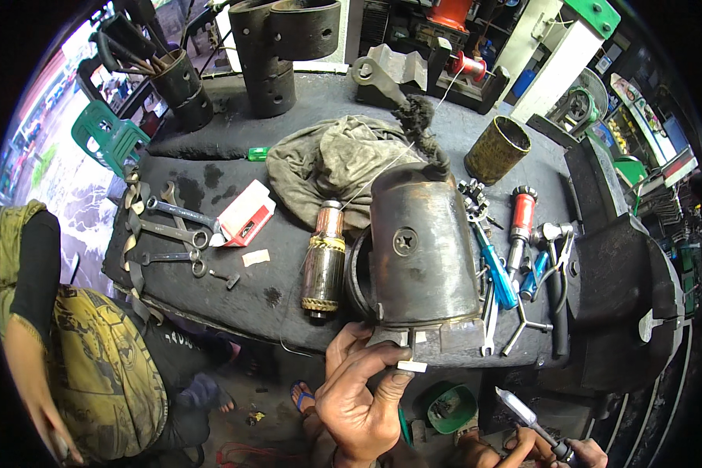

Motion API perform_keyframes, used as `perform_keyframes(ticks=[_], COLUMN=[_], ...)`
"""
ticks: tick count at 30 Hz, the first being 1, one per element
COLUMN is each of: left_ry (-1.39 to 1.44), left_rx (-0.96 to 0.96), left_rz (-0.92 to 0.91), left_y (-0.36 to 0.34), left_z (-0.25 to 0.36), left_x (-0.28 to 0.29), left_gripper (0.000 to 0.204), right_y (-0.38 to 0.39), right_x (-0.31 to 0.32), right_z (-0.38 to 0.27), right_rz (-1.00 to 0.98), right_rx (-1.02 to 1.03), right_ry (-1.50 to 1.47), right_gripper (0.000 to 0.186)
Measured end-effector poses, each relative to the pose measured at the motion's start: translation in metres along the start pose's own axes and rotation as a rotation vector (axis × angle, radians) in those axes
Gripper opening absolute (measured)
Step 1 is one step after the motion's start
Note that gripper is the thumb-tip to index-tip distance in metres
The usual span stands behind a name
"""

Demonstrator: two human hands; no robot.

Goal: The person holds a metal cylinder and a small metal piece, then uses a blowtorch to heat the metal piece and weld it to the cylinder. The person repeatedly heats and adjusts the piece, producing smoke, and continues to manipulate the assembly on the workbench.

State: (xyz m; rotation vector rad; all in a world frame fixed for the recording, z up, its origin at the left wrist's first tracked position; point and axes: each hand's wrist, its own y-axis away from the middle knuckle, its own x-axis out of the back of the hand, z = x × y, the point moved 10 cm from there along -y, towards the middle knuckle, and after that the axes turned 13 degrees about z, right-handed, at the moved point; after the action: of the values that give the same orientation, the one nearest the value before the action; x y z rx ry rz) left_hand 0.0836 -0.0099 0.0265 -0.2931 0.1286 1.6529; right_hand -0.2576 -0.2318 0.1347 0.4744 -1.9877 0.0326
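My left hand (366,398) pinches a small white flat piece (411,366) at the lower end of a dark metal cylinder housing (421,257) on the workbench. At lower right my right hand (585,454) is closed on the handle of a tool with a long silvery head (515,405), like a soldering iron. Left of the housing stands or lies an armature (322,273) with copper windings, a thin wire near it. A grey rag (327,156) lies behind them.
Wrenches (175,230), a red-white box (242,214), screwdrivers (498,273), pliers, a red-bodied tool (522,214) and a can (498,152) lie about the dark bench (273,320). Metal cylinders (261,86) stand behind. A person (86,366) is at left; a green basin (452,407) sits below.
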Motion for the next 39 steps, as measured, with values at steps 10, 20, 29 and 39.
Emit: perform_keyframes(ticks=[10,20,29,39], left_ry=[-0.078,-0.053,-0.075,-0.073], left_rx=[-0.103,-0.092,-0.092,0.015], left_rz=[-0.132,-0.064,-0.088,0.034], left_y=[-0.004,-0.007,-0.008,-0.016], left_z=[0.004,0.011,0.013,-0.022], left_x=[-0.003,-0.003,-0.005,0.076], left_gripper=[0.021,0.018,0.018,0.035], right_y=[0.005,0.007,0.008,0.009], right_x=[0.002,0.002,0.005,0.011], right_z=[-0.002,-0.011,-0.013,-0.003], right_rz=[0.027,-0.002,0.007,0.018], right_rx=[-0.052,0.012,0.03,0.011], right_ry=[-0.064,-0.007,-0.014,-0.139], right_gripper=[0.035,0.033,0.034,0.034])
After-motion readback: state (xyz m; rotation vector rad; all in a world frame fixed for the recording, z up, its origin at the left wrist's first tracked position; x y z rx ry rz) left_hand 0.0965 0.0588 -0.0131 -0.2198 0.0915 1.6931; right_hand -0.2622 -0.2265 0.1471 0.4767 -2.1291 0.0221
